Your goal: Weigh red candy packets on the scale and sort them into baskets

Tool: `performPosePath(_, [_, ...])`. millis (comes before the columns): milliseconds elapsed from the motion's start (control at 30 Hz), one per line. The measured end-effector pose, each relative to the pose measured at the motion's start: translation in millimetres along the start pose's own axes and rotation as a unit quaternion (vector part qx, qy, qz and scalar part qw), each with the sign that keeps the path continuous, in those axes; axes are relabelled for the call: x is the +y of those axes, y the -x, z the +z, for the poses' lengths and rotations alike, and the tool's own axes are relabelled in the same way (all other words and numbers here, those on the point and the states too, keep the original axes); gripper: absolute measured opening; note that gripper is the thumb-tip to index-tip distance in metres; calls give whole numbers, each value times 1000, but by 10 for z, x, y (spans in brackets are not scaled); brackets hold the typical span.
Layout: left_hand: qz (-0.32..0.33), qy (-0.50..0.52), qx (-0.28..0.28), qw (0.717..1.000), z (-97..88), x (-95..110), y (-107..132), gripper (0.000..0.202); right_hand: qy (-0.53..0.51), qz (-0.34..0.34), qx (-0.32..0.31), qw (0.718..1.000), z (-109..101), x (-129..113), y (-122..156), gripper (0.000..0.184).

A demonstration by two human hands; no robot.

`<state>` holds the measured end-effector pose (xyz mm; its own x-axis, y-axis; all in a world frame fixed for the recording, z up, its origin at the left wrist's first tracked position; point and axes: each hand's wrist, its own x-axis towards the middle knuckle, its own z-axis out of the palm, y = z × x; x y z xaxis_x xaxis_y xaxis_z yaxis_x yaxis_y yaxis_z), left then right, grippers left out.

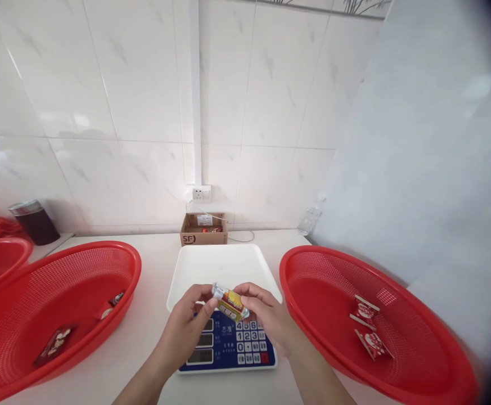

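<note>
A white tiled wall [144, 84] with grey streaks fills the background, and below it runs a white worktop [150, 298]. On the worktop, one large red basket [312, 304] stands at the right and another red basket [63, 292] at the left, with part of a third basket [0, 256] showing beyond that at the far left. Between the two large ones sits a scale [220, 264] with a white pan at the back and a blue panel of displays and number keys at the front. The left hand [190, 323] and right hand [270, 315] are over the scale. Behind the pan, near the wall, stands an open cardboard box [207, 239] with a few small wrapped items inside; a dark canister [40, 228] with a silvery lid stands at the back left. A white socket [201, 193] is fixed to the wall above the box. Two red-and-white packets [364, 311] lie in the right basket, and a few dark red packets [55, 344] in the left one. The yellow packet [230, 304] is held tilted above the scale's front half, the fingers of each hand pinching one end.
</note>
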<state>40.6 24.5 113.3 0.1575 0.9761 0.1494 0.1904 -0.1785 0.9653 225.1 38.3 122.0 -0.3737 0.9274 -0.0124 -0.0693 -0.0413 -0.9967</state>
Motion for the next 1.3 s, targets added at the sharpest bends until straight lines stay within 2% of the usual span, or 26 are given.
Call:
performPosePath(100, [-42,62,4,997,21,26,-27,28,-44,-4,-4,999,7,30,47,28])
performPosePath(233, [-68,94,15,993,41,84,-3,31,3,-35,-5,999,19,43,78,43])
performPosePath(300, [-72,106,12,992,54,101,19,31,26,-42,20,999,31,44,83,42])
performPosePath(400, [-75,139,2,987,69,106,40,31,-1,-20,44,999,46,61,83,43])
performPosePath(533, [-77,217,-22,973,74,113,41,28,-53,-2,49,997,41,82,89,47])
performPosePath(633, [-83,259,-34,962,80,127,42,26,-9,-8,43,999,25,63,103,45])
performPosePath(767, [-64,258,-32,964,101,143,61,24,111,-6,58,992,22,8,134,43])
performPosePath(900, [-82,276,-33,957,110,151,78,25,174,-15,77,982,38,-22,164,44])
performPosePath(1033, [-89,296,-20,951,83,148,78,26,168,-39,85,981,6,11,169,46])
performPosePath(1167, [-81,297,3,951,51,160,73,28,112,-53,100,987,-68,37,171,44])
performPosePath(1300, [-80,297,11,951,68,186,84,30,128,-46,76,988,-83,5,211,44])
